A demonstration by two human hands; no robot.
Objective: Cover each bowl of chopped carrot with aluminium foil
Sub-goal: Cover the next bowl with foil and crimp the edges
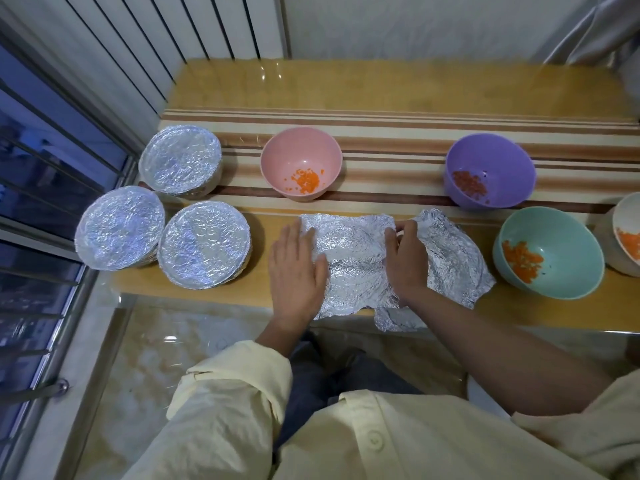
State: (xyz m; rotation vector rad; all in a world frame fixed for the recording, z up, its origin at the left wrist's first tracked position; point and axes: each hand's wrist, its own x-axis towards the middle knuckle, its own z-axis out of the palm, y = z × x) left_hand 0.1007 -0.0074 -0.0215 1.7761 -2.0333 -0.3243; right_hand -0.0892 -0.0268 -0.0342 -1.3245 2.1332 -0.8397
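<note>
Foil sheet [353,261] lies flat on the bench [381,84], straight in front of me, not on any bowl yet. My left hand [298,268] is laid flat on its left edge, fingers straight, pressing it down. My right hand [407,261] pinches its right edge, fingers curled over it.

Handling, my guess: very light, thin and limp. It creases at any touch and tears if pulled hard, and it keeps whatever shape it is pressed into. It already shows a round dent in its middle. Best taken by two opposite edges and kept taut, then crimped round a rim.

A second foil sheet [453,261] sits just right of the first and partly under it, more crumpled. One corner hangs over the bench's near edge.

Open bowls, smooth matte, probably plastic, each with a small heap of diced orange carrot:
- pink bowl [301,157], behind the foil sheet
- purple bowl [491,168], behind it and to the right
- teal bowl [554,244], right of it, beyond the second sheet
- white bowl [627,237], farther right, cut off by the frame

Three covered bowls [204,244] stand left of the foil sheet, their foil tops wrinkled and shiny and crimped over the rims.

A striped mat [398,133] in brown and cream lies behind the foil sheet, under the pink and purple bowls. The bench top is glossy yellow-brown.
</note>
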